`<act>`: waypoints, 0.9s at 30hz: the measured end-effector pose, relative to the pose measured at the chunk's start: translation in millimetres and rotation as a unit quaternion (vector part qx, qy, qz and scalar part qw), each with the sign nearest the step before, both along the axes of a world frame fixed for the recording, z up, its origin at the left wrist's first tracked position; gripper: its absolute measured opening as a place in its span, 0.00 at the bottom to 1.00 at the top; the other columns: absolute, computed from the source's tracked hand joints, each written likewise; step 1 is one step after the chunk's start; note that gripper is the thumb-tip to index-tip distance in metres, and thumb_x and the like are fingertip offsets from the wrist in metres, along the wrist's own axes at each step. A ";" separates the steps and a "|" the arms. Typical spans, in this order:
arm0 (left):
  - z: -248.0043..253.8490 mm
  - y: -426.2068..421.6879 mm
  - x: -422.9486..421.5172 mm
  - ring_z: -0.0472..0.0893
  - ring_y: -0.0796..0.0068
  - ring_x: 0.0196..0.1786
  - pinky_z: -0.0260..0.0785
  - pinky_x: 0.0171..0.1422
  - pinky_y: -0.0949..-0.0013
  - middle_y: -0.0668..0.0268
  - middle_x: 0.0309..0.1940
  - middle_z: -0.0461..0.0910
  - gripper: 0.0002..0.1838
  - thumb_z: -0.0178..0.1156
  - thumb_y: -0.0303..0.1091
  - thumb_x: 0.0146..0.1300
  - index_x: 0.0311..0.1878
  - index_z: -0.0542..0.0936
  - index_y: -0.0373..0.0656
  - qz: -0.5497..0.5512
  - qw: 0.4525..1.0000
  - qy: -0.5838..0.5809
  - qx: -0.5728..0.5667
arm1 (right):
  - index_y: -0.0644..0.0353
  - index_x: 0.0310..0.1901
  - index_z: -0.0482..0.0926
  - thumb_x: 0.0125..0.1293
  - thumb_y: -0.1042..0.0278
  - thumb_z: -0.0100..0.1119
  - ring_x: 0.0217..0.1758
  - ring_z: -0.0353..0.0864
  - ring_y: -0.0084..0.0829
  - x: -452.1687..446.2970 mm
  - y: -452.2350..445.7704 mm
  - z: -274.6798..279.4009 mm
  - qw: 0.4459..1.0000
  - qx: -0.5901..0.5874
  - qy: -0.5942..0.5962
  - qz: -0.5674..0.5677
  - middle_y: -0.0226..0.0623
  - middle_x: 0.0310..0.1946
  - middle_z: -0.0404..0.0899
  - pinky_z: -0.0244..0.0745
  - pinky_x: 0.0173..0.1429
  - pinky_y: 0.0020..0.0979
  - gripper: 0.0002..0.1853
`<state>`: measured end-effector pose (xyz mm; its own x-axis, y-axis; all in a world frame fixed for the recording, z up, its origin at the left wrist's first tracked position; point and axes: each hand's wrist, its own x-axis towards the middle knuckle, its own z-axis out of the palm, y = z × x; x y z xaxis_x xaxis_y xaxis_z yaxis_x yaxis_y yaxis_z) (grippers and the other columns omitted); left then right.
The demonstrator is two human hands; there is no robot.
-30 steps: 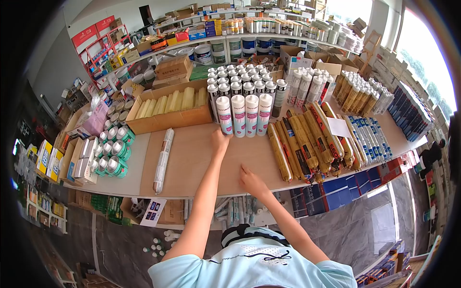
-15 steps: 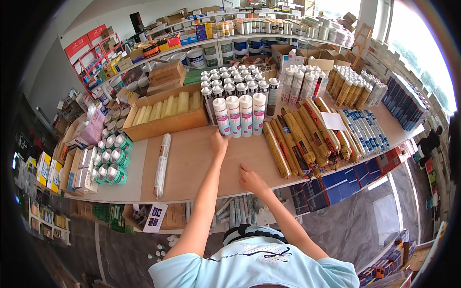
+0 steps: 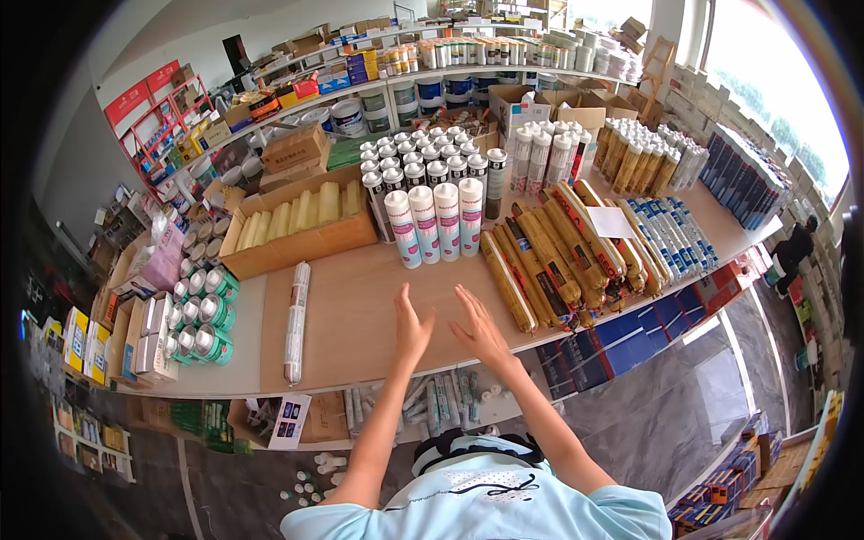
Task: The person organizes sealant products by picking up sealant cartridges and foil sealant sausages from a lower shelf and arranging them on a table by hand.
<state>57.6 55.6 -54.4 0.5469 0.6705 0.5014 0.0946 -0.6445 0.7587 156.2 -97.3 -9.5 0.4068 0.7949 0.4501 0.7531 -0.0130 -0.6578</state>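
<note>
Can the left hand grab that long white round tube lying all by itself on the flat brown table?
Probably yes. The left hand looks empty, and only bare flat brown table shows between it and the long white round tube, which has nothing on top of it.

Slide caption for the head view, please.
Left hand and right hand, open and empty, before four upright pink-labelled tubes.

four white cartridges (image 3: 427, 225) | pink-and-blue printed | upright, in a row | on brown tabletop (image 3: 355, 315)
</note>
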 end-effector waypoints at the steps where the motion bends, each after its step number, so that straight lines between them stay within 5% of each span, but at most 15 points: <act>1: 1.9 -11.9 -9.2 0.62 0.43 0.70 0.56 0.74 0.53 0.41 0.67 0.60 0.39 0.64 0.27 0.60 0.71 0.56 0.32 -0.027 0.999 0.005 0.016 | 0.58 0.74 0.53 0.65 0.64 0.60 0.76 0.55 0.48 -2.7 -6.2 3.5 1.000 -0.016 -0.015 -0.015 0.47 0.73 0.57 0.50 0.78 0.48 0.39; 19: 6.2 -127.0 -75.0 0.63 0.48 0.72 0.59 0.74 0.54 0.49 0.68 0.64 0.30 0.62 0.26 0.61 0.66 0.66 0.35 -0.245 0.963 0.109 0.008 | 0.66 0.72 0.54 0.64 0.66 0.60 0.75 0.56 0.50 -87.0 -115.0 -30.8 0.981 -0.049 0.059 -0.176 0.55 0.71 0.58 0.46 0.78 0.52 0.38; 27: -0.2 -175.0 -80.0 0.75 0.52 0.61 0.68 0.65 0.59 0.55 0.58 0.76 0.22 0.60 0.21 0.60 0.59 0.73 0.38 -0.285 0.953 0.091 -0.044 | 0.64 0.70 0.58 0.65 0.71 0.58 0.73 0.59 0.51 -101.5 -170.7 -60.4 0.977 -0.065 0.070 -0.191 0.52 0.69 0.61 0.51 0.77 0.50 0.33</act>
<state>-22.4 -119.4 -54.6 0.9076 0.2743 0.3180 -0.1155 -0.5650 0.8169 54.7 -268.0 -69.9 0.7351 0.6201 0.2741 0.5796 -0.3651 -0.7286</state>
